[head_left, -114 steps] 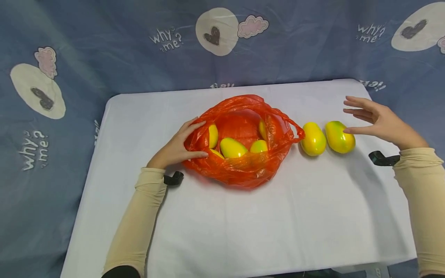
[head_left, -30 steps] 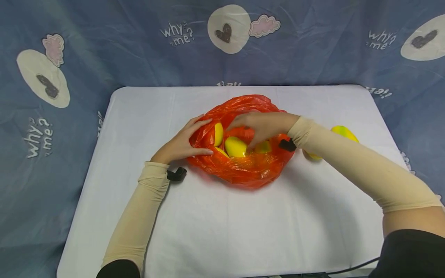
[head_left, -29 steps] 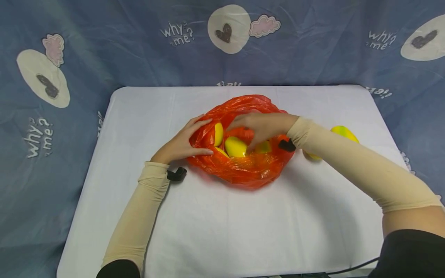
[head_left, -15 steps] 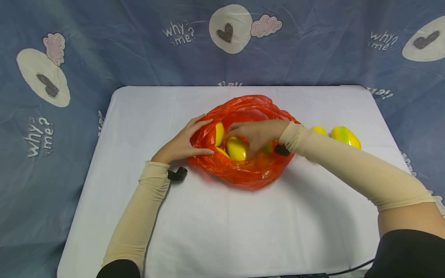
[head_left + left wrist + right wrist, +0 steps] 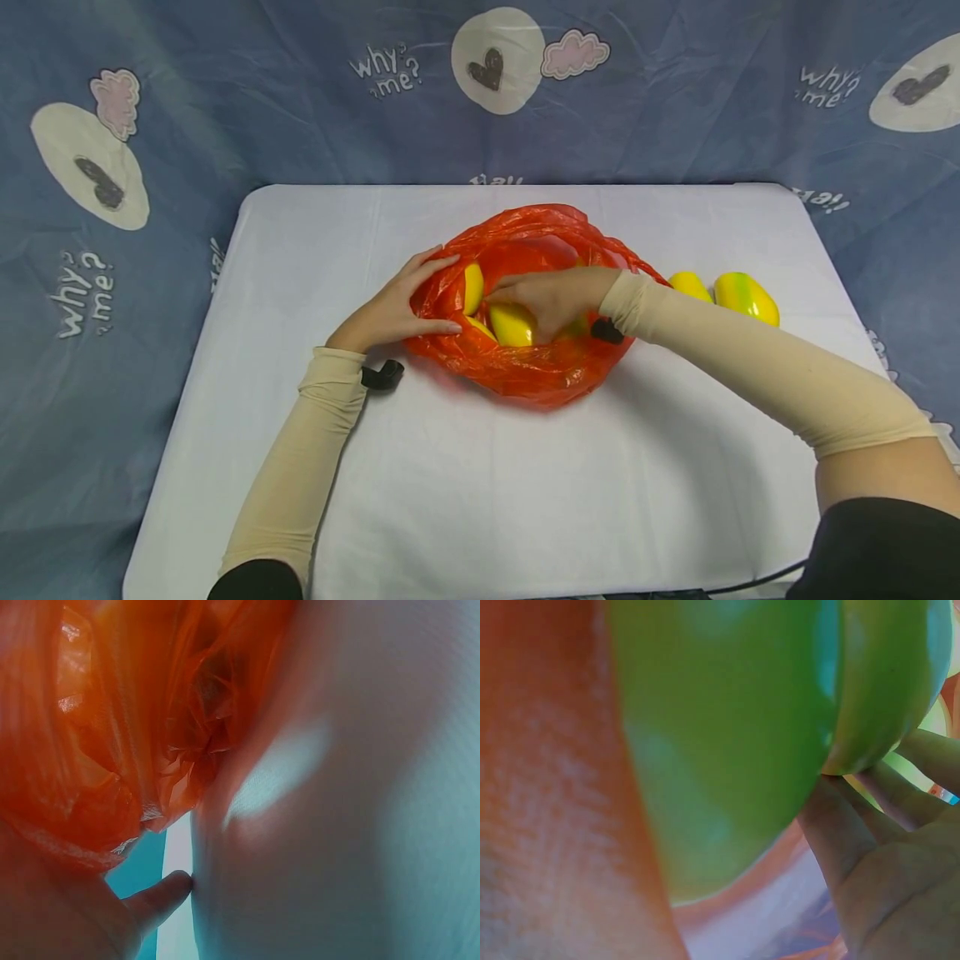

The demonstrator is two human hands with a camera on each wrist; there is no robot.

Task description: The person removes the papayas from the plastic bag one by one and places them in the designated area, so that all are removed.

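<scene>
A thin red plastic bag (image 5: 525, 375) lies wide-mouthed on the table, with several glossy yellow mangoes inside. My left hand (image 5: 386, 308) rests against the bag's left side, fingers and thumb spread and nearly straight. In the left wrist view, the bag (image 5: 97, 735) fills the upper left above the hand. My right hand (image 5: 551, 296) is down inside the bag, fingers and thumb curled about a mango (image 5: 512, 325). The right wrist view shows its fingers (image 5: 832, 825) touching the end of a yellow-green mango (image 5: 892, 682). Another mango (image 5: 727, 750) looms close to that camera.
Two more mangoes (image 5: 746, 298) sit on the white tablecloth (image 5: 465, 500) right of the bag, one partly behind the right sleeve (image 5: 735, 358). A printed blue curtain (image 5: 300, 125) hangs behind the table. A black cable (image 5: 757, 579) runs near the front edge.
Since 3.8 seconds ago, my right hand has moved left from above the loose mangoes into the bag. Over the last second it sinks lower and its fingers close around a mango. My left hand stays put.
</scene>
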